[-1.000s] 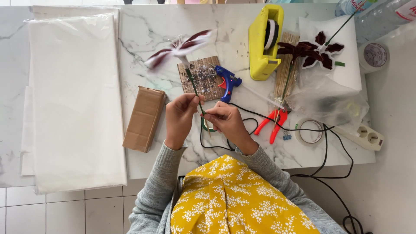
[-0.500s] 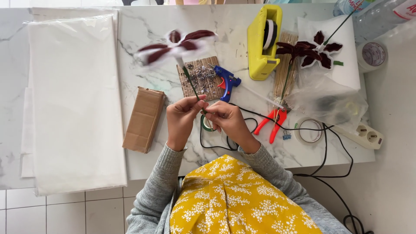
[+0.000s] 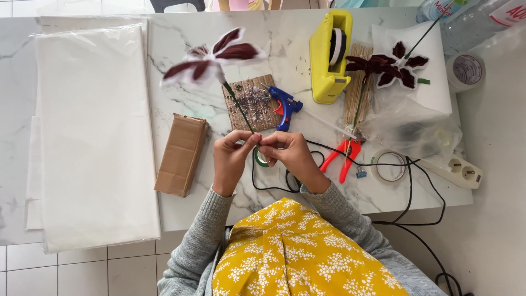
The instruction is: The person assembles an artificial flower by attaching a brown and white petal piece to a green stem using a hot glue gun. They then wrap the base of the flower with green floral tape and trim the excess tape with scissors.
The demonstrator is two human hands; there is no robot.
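The artificial flower (image 3: 215,57), dark red petals edged in white, is raised above the table (image 3: 181,115) on a thin green stem (image 3: 241,112) that slants down to the hands. The left hand (image 3: 230,161) and right hand (image 3: 290,156) meet at the stem's lower end, wrists bent inward, fingers (image 3: 249,140) of both pinched on it, with a roll of green tape (image 3: 261,158) just below them. At 12 o'clock from the hands lies a blue glue gun (image 3: 284,104) beside a cardboard pad (image 3: 251,103). At 9 o'clock lies a brown cardboard box (image 3: 182,154). At 3 o'clock lie red pliers (image 3: 345,156). At 1 o'clock stands a yellow tape dispenser (image 3: 329,55).
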